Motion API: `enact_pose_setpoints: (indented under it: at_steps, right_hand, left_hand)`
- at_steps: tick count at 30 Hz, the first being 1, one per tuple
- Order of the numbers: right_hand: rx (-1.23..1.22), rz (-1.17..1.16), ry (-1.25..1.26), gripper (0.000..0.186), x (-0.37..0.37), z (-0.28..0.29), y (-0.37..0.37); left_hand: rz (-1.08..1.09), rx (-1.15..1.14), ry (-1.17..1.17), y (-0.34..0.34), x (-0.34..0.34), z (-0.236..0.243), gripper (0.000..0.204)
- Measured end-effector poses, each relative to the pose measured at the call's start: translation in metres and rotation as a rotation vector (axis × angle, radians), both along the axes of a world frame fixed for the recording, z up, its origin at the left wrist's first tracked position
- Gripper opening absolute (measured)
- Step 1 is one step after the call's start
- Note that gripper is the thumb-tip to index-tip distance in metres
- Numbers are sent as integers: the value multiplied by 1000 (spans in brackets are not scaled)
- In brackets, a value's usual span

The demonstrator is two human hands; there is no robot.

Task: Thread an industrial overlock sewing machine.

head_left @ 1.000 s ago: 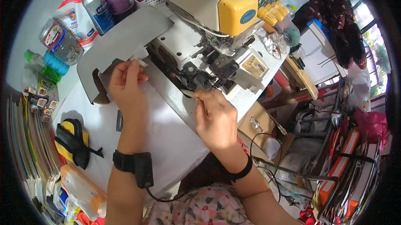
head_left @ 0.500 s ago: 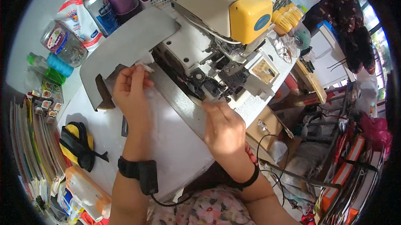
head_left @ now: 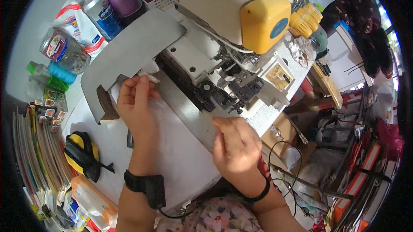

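My left hand (head_left: 137,103) pinches a crumpled whitish scrap (head_left: 151,78), maybe cloth or paper, at the near edge of an overlock sewing machine (head_left: 232,17), whose mechanism (head_left: 234,88) is exposed. Beside that hand, a grey curved panel (head_left: 129,42) lies along the machine's left side. My right hand (head_left: 236,146) is closed, fingers curled, just below the mechanism over the metal table edge; whatever it holds, if anything, is hidden. A white sheet (head_left: 180,154) lies under my forearms.
At the left are bottles (head_left: 60,49), a can (head_left: 101,14), magazines (head_left: 38,150) and a black-and-yellow pouch (head_left: 81,154). An onion basket (head_left: 161,0) stands behind. At the right are yellow spools (head_left: 305,19), a wooden board (head_left: 331,85), binders (head_left: 361,184) and hanging cables.
My right hand has moved down and away from the mechanism. My left hand keeps its grip on the scrap. The whole view has shifted slightly, with the machine lower in it.
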State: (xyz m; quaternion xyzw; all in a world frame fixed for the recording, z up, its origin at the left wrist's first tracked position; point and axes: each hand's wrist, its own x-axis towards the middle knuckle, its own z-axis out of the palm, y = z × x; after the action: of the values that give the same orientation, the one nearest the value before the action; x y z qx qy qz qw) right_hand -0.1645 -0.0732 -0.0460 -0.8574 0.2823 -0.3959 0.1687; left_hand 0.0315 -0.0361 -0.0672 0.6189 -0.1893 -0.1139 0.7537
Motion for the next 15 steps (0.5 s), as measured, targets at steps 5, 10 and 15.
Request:
enact_pose_setpoints:
  at_steps: [5,10,15]
  right_hand:
    - [59,-4,79,33,-1,-2,0]
    - [175,-21,27,23,9,-25,-3]
    - [264,-59,-75,18,10,-28,-3]
  left_hand:
    - [11,-33,27,-3,-3,2,13]
    - [-9,-75,17,-3,-3,3,12]
    - [16,-23,15,-3,-4,1,13]
